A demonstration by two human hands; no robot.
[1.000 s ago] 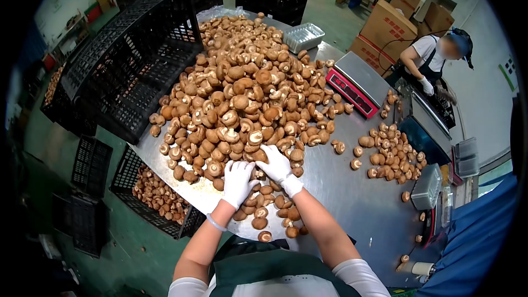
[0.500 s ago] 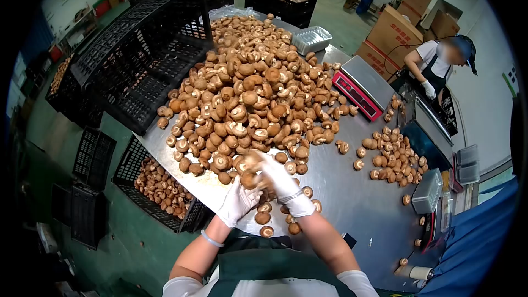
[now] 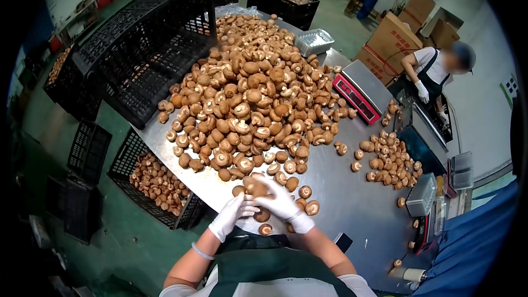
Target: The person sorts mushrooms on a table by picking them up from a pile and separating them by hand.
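Observation:
Both of my hands wear white gloves and meet over the near edge of the metal table. Several brown shiitake mushrooms point(image 3: 255, 185) are gathered between them. My right hand point(image 3: 279, 201) curls over these mushrooms from the right. From the left, my left hand point(image 3: 234, 215) closes in with its thumb up against them; its fingers are partly hidden. Just beyond rises a large heap of shiitake mushrooms point(image 3: 247, 96). A few loose mushrooms point(image 3: 312, 207) lie right of my right hand, and another mushroom point(image 3: 265, 229) sits below my hands.
A black crate point(image 3: 148, 49) lies tipped at the heap's left. Below the table's left edge, another crate point(image 3: 122, 168) holds mushrooms. To the right are a red scale point(image 3: 357, 96), a smaller mushroom pile point(image 3: 388, 159), clear trays point(image 3: 422, 195) and a phone point(image 3: 343, 242). A co-worker point(image 3: 432, 71) bends at the far right.
My right hand has come down and nearer to me from the heap's front edge, with mushrooms in it. My left hand has moved slightly down and left. The co-worker has shifted a little.

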